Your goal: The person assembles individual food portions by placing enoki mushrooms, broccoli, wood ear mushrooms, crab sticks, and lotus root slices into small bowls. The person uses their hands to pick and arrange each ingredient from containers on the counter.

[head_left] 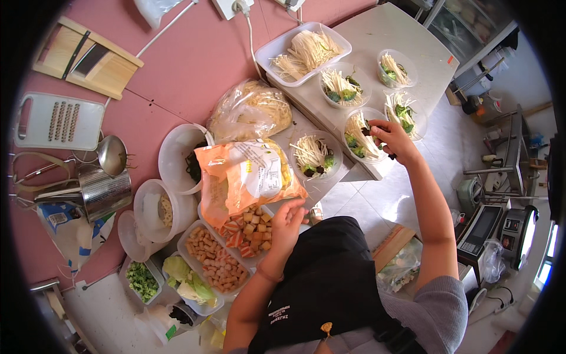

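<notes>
Over a clear round bowl of enoki mushrooms and broccoli [361, 137], my right hand [391, 139] pinches dark pieces that look like wood ear fungus. My left hand [287, 223] is beside a tray of fried tofu cubes [256, 228], fingers loosely apart, holding nothing visible. Nearer me on the left stands another bowl with enoki, broccoli and dark pieces [313, 155]. Several similar bowls, such as one with enoki and broccoli [342, 88], stand farther back. A white tray of enoki mushrooms [309, 51] lies at the grey table's back edge.
An orange-and-clear food bag [234, 177] leans over the trays, with a clear bag of pale strips [250, 110] behind it. White tubs [179, 155], a tray of sausage pieces [212, 252] and chopped greens [142, 281] crowd the left. A metal strainer pot [106, 190] stands farther left.
</notes>
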Demonstrator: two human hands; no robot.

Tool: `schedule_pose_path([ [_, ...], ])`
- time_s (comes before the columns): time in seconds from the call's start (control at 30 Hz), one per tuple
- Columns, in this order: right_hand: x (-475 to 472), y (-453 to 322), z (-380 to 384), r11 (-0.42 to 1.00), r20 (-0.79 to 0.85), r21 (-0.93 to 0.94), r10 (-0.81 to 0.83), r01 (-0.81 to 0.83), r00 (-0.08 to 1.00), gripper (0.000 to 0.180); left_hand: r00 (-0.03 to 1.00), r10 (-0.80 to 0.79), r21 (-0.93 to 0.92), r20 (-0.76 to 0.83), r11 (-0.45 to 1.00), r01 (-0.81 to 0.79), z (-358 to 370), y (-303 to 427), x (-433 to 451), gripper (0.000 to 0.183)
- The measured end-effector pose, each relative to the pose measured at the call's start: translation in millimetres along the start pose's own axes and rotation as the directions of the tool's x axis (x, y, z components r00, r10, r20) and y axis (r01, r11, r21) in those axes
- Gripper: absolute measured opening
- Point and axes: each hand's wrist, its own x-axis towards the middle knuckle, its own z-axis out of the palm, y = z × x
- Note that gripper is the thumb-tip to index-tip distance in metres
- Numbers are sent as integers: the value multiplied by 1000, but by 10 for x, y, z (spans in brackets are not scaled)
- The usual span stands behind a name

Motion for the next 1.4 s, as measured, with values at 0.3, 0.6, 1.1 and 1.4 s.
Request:
schedule_pose_path([
  [0.3, 226, -185, -290, 974, -65, -183, -146, 132, 987, 31, 996, -34, -14, -79, 999, 33, -257, -100, -413, 22],
  [0.6, 1252, -716, -58, 836, -136, 518, -131, 183, 982, 30, 991, 0, 12, -134, 1000, 2, -185, 46, -496, 21],
  [1.1, 2218, -358, -151, 773, -141, 568, -246, 282, 959, 19, 528, 334, 348, -781, 934, -76, -1766, -132, -1901, 22],
  [1.4, 1195, -86, -211, 807, -1, 585, -96, 78, 995, 9, -104, 651, 515, -752, 679, 522, -4660, -457, -4236, 35],
])
